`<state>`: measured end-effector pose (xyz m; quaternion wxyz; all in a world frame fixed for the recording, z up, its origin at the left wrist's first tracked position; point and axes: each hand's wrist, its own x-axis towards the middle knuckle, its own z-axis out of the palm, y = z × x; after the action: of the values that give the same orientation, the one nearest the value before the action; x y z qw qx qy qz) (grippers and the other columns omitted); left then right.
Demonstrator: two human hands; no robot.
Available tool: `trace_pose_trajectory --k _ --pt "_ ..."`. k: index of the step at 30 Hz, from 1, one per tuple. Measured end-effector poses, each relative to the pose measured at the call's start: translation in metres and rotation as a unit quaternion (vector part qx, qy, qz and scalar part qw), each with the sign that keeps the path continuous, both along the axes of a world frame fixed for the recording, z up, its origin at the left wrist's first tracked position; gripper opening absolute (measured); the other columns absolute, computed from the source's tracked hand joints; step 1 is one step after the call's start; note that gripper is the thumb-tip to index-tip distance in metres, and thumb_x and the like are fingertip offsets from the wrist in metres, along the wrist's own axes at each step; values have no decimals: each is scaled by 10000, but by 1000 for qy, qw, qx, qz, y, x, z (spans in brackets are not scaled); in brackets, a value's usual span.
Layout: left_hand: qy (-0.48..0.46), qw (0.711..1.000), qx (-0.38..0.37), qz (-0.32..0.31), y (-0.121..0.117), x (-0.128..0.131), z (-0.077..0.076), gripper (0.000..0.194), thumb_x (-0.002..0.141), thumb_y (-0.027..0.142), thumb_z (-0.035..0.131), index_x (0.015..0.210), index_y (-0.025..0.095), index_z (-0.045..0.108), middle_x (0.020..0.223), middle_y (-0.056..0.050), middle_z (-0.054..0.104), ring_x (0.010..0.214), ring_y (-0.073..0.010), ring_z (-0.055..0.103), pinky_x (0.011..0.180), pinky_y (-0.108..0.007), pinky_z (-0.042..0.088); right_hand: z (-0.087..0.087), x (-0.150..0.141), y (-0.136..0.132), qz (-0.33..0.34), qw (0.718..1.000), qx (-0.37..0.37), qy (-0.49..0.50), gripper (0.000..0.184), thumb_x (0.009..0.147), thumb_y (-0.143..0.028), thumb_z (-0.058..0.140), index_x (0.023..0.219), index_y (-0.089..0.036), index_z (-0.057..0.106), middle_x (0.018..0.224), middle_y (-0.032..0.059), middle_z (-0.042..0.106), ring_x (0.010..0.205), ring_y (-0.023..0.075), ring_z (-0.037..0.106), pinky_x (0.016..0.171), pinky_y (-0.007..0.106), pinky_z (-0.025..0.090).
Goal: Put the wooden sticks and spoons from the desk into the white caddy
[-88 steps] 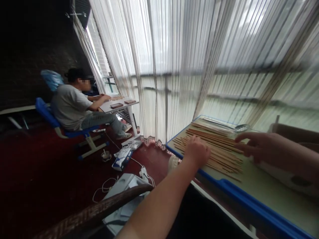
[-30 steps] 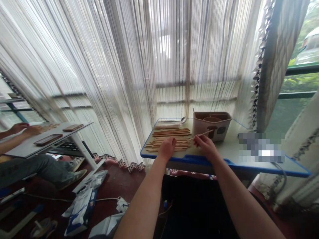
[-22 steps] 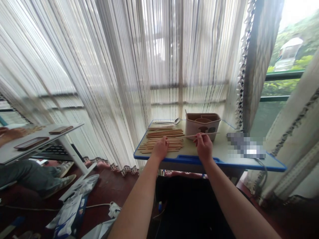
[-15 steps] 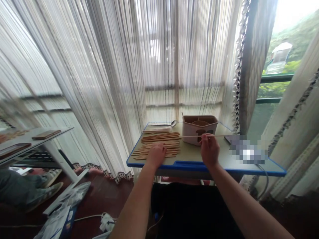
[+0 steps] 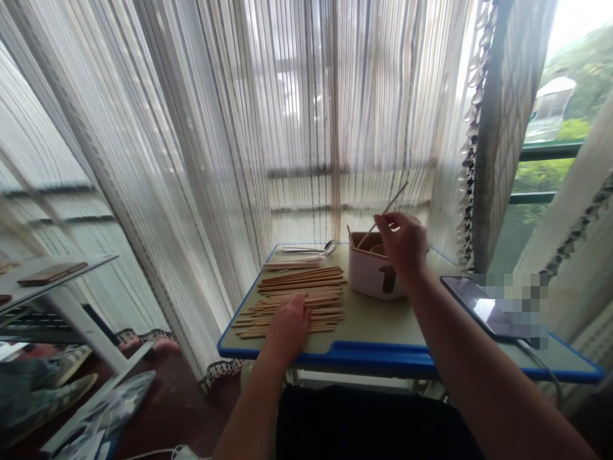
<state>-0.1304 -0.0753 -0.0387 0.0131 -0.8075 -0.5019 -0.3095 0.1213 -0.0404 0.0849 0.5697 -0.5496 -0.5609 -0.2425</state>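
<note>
From where I stand, the person's right hand (image 5: 406, 241) is raised over the near rim of the holder (image 5: 366, 276), thumb and fingers pinching a single wooden stick (image 5: 398, 195). That stick slants up to the right, its lower end at the left part of the holder's mouth; another thin stick (image 5: 350, 236) pokes up at the holder's left corner. The left hand (image 5: 290, 318) lies over the near bundle of light sticks (image 5: 325, 312), fingers bent; I can't tell whether it grips any. Just beyond lies a row of darker sticks (image 5: 299, 278), then some pale sticks (image 5: 294, 263), and at the far edge a slotted spoon (image 5: 330, 246). All this is on the blue-edged table (image 5: 371, 326), with a phone-like device (image 5: 476, 306) lying to the right of the holder, partly blurred out.
</note>
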Motion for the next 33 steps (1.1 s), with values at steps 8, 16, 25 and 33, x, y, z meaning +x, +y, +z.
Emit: trace_pose_trajectory --k 8,16,25,33 --pt "-7 1000 0 -3 2 2 1 243 828 225 429 1036 178 546 1016 -69 598 997 -204 502 908 -360 378 -20 -16 10 19 993 -90 -69 295 785 -454 526 735 -214 690 786 70 655 803 224 476 745 364 300" --pt "9 1000 8 3 0 3 3 231 855 204 368 974 193 566 942 -59 605 953 -195 511 870 -352 387 -16 -12 15 89 982 -131 -103 236 766 -423 560 710 -247 707 868 42 663 858 224 485 770 369 304" --pt "18 1000 10 6 -3 2 5 211 866 224 365 873 200 575 871 -52 596 909 -192 515 839 -339 388 -12 -17 24 132 974 -161 -92 265 778 -380 526 635 -219 681 619 47 644 698 187 545 716 319 356" --pt "5 1000 6 6 -5 0 5 161 839 222 411 852 201 570 867 -50 587 895 -192 507 826 -335 385 -13 -24 25 194 952 -225 -79 326 692 -234 558 1006 -192 637 729 26 661 644 153 566 603 247 380"
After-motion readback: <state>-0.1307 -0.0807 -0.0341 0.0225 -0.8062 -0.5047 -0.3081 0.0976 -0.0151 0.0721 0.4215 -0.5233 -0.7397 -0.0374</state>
